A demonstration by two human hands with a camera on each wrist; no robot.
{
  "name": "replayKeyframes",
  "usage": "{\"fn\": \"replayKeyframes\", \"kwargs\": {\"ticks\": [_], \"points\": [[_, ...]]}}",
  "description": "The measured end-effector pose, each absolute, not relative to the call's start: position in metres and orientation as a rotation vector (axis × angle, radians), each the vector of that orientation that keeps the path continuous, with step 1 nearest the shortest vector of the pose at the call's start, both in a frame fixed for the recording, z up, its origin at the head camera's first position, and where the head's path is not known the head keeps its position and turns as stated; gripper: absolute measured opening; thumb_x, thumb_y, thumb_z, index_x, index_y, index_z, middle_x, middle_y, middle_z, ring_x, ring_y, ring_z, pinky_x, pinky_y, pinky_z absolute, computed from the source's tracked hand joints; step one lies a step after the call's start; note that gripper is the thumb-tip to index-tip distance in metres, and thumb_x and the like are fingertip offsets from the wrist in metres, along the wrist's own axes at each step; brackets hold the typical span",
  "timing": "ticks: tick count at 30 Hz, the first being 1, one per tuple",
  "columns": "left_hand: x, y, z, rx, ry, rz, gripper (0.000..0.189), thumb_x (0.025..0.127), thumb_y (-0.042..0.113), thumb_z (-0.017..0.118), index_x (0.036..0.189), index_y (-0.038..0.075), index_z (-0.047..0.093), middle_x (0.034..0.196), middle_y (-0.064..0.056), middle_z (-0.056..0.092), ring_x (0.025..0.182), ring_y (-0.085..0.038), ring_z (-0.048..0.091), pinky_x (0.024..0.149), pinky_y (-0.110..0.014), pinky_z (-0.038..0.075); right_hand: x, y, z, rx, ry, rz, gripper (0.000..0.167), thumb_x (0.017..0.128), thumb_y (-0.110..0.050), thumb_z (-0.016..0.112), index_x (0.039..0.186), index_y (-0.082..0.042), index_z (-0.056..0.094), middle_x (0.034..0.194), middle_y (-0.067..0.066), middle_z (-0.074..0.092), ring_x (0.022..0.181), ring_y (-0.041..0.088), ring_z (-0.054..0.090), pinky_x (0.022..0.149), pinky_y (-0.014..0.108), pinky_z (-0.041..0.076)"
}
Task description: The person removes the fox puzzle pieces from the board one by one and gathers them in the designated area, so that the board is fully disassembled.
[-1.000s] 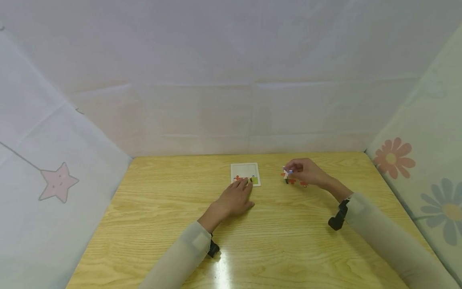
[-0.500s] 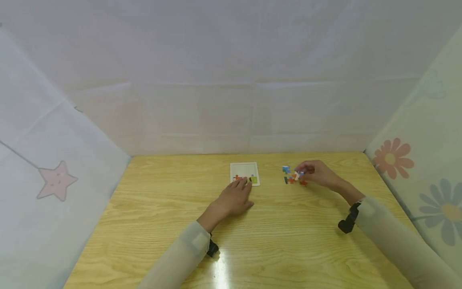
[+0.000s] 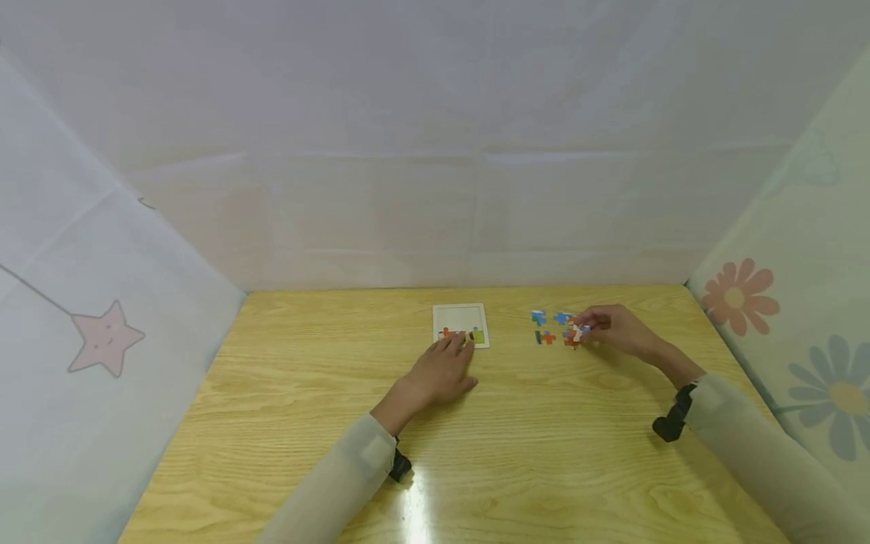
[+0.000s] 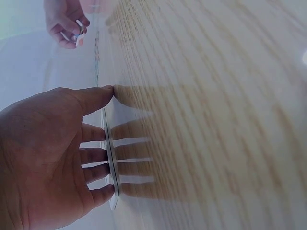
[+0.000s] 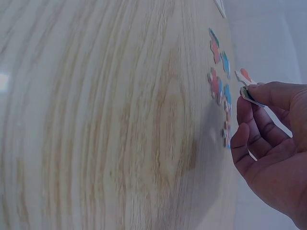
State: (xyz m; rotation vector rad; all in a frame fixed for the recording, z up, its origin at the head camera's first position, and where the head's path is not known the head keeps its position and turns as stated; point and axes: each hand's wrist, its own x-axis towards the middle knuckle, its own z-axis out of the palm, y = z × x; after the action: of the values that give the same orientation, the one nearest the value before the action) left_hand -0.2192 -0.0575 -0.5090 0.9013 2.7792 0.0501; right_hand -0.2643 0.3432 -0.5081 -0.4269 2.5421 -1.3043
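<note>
My left hand (image 3: 443, 372) rests its extended fingertips on the near edge of a white puzzle tray (image 3: 459, 307). Along the tray's near side lie colourful jigsaw pieces (image 3: 479, 337), partly hidden by those fingers. In the left wrist view the fingers are spread over the tray edge, and the thumb (image 4: 98, 98) reaches the tabletop. My right hand (image 3: 618, 331) is raised just over the loose pieces to the right. Between thumb and fingers it pinches a white and orange jigsaw piece (image 5: 243, 76); a dark green-edged part (image 5: 247, 94) also shows there, perhaps a second piece.
Several loose jigsaw pieces lie right of the tray, among them a blue one (image 3: 538, 318), another blue one (image 3: 561, 318) and a red one (image 3: 547, 338). The wooden table (image 3: 516, 453) ends at a white cloth backdrop (image 3: 367, 227), with cloth on both sides.
My right hand has moved rightward over the loose pieces with its pinched piece, uncovering the blue and red ones on the left. The left hand stays on the tray.
</note>
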Motion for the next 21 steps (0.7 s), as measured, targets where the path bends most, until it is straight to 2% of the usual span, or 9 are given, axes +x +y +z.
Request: {"fn": "replayKeyframes", "kwargs": {"ticks": [11,21], "points": [[-0.219,-0.058,-0.509,0.902,2.772,0.053,0.075,0.111,0.049,0.05,0.168,0.007,0.027,0.176,-0.017,0.019,0.163,-0.032,0.02,0.13,-0.048,0.024,-0.259,0.358,-0.511,-0.421,2.56,-1.314,0.031,0.102,-0.006,0.07,0.131,0.004,0.068,0.118,0.021,0.072,0.102,0.03,0.071,0.082,0.04,0.062],[-0.219,-0.058,-0.509,0.911,2.779,0.077,0.074,0.111,0.047,0.052,0.167,0.006,0.029,0.175,-0.018,0.021,0.162,-0.033,0.022,0.129,-0.05,0.027,-0.259,0.363,-0.519,-0.46,2.713,-1.112,0.022,0.098,0.002,0.071,0.12,0.001,0.073,0.108,0.014,0.074,0.096,0.026,0.069,0.074,0.03,0.057]]}}
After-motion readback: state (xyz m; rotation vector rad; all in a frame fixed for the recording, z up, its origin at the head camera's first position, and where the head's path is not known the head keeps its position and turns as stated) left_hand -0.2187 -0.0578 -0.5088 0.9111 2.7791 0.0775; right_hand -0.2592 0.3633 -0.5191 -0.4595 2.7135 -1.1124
